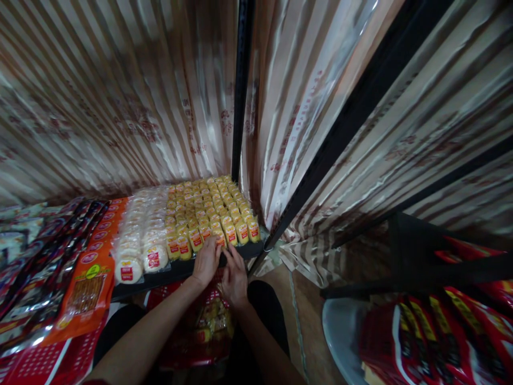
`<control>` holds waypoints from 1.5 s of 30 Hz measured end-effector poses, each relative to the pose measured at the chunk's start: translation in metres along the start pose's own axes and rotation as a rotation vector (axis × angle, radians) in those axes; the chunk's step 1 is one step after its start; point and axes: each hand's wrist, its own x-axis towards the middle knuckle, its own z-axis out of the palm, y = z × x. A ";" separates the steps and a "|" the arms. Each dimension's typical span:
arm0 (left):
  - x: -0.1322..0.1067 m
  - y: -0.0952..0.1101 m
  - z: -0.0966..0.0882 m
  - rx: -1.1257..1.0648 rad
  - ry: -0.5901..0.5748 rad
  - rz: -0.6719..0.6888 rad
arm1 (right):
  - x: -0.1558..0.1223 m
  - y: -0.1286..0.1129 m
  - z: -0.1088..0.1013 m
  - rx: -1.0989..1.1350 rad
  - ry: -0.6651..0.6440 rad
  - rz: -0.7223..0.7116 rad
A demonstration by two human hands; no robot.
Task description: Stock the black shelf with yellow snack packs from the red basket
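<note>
Rows of small yellow wrapped cakes [230, 231] with red labels stand packed on a black shelf [156, 277]. At the front row my left hand [206, 263] has its fingers closed at one yellow wrapped cake [219, 239], which stands in line with the others. Just right of it, at the shelf's front edge, my right hand [235, 276] has bent fingers pressed together; what they hold, if anything, is hidden. Below my forearms a red basket [176, 353] contains more yellow packets [218, 321]. White round wrapped cakes [155, 258] sit left of the yellow rows.
Orange snack packets [86, 299] and dark shiny packets [44, 267] fill the shelf's left end. Black uprights [241, 96] and striped plastic sheeting [160, 107] surround the shelf. Red packets [436, 331] and a pale tub [342, 337] are at lower right, beside the tiled floor [298, 321].
</note>
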 end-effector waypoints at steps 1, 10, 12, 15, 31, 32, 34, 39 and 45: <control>0.000 -0.001 0.002 0.000 0.003 -0.002 | 0.000 0.003 -0.001 0.001 0.039 0.010; -0.002 0.003 0.002 0.126 -0.053 -0.048 | 0.018 0.014 0.004 -0.123 -0.011 -0.025; -0.002 0.004 0.001 0.167 -0.056 -0.054 | 0.020 0.013 0.006 -0.139 -0.017 -0.036; -0.002 0.004 0.002 0.201 -0.043 -0.042 | 0.021 0.015 0.006 -0.134 -0.034 -0.065; 0.050 0.004 -0.037 0.189 0.195 0.198 | 0.018 0.021 0.004 -0.059 0.039 -0.113; 0.068 0.005 -0.043 0.206 0.130 0.225 | 0.018 0.021 0.004 -0.067 0.039 -0.109; 0.102 0.008 -0.051 0.243 -0.013 0.254 | 0.019 0.019 0.004 -0.089 0.038 -0.101; 0.156 0.009 -0.046 0.327 -0.289 0.304 | 0.020 0.017 0.005 -0.126 0.031 -0.092; 0.170 0.003 -0.027 0.324 -0.370 0.365 | 0.020 0.017 0.005 -0.126 0.044 -0.069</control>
